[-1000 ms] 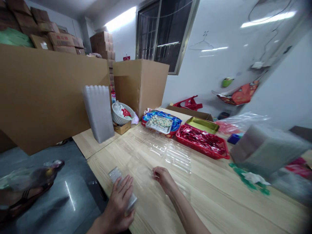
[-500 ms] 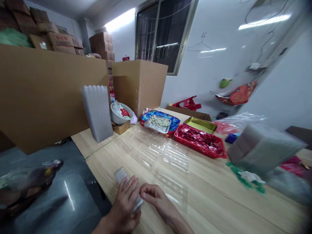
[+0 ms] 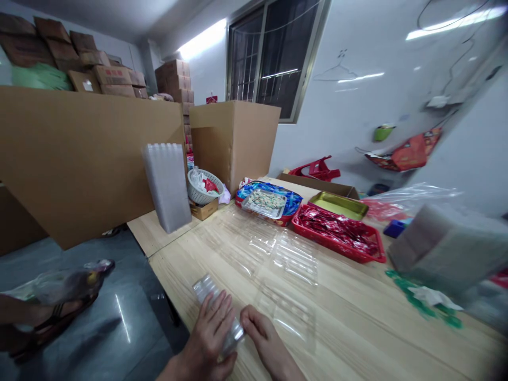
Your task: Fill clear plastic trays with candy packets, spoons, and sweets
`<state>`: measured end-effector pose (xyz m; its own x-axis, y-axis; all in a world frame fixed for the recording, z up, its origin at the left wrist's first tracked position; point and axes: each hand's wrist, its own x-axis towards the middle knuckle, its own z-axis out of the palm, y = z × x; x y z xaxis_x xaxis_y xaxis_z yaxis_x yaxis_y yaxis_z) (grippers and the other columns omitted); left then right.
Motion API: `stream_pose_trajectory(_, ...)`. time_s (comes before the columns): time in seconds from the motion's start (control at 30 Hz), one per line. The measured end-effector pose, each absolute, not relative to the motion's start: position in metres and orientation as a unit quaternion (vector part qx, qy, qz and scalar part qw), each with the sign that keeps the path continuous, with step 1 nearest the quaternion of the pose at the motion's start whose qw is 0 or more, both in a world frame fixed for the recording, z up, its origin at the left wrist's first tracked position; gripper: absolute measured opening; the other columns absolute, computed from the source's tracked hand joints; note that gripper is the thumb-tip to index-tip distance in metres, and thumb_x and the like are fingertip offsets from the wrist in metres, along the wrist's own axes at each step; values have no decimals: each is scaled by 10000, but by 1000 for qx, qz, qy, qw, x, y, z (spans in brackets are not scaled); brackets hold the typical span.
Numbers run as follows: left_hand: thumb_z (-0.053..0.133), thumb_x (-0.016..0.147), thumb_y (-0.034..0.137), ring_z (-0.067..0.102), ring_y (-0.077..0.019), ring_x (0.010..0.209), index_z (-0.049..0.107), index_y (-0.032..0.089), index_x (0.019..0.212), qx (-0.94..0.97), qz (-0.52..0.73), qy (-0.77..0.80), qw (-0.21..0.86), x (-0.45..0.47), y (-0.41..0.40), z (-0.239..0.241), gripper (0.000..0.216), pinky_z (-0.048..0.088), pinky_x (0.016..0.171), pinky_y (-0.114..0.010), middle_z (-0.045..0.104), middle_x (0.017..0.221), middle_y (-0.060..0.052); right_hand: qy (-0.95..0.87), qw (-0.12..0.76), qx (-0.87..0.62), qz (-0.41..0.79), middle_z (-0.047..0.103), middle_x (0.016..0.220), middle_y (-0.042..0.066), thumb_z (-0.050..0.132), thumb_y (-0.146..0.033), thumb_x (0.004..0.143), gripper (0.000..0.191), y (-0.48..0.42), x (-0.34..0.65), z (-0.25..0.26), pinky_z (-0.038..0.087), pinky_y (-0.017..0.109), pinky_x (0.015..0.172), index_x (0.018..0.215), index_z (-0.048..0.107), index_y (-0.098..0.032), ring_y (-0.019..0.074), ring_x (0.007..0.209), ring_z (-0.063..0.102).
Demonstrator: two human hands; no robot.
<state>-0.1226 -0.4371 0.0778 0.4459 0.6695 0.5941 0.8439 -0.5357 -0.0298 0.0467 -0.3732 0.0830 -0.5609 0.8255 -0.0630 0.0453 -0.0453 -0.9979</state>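
At the near edge of the tabletop, the left hand lies closed over a small stack of clear plastic trays, and the right hand pinches its right end, seemingly to peel one tray free. Separating it cleanly calls for a fingertip grip. Clear trays lie spread just beyond.

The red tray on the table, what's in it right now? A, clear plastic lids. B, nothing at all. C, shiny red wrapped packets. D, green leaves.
C: the red tray is heaped with shiny red wrapped packets, and it sits on the wooden table beyond the clear plastic trays.
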Motion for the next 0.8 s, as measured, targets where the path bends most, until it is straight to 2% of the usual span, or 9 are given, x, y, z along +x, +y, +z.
stream_pose_trajectory(0.47,556,690,208,363,-345,1327,409,51,1294,-828,-310,-429,184,-126,-434,56,641,321,1068,-567,546,1292,-223,-592,345,-360,633,382,655,-28,528,-647,767,466,-380,45,67,342,275,634,652,430,-206,143,649,381)
stream_pose_trajectory(0.67,463,852,331,438,-325,1278,486,81,1229,-822,-351,-378,243,-138,-420,25,453,282,1106,-537,626,1192,-184,-542,368,-385,650,426,642,-31,589,-669,703,490,-363,51,68,403,271,619,649,459,-200,141,643,454)
stream_pose_trajectory(0.8,475,879,224,494,-247,1241,536,158,1197,-798,-359,-383,296,-146,-417,11,331,272,1140,-476,652,1171,-109,-552,349,-378,656,414,620,-36,617,-667,669,497,-340,48,77,411,273,589,616,454,-201,136,604,453)
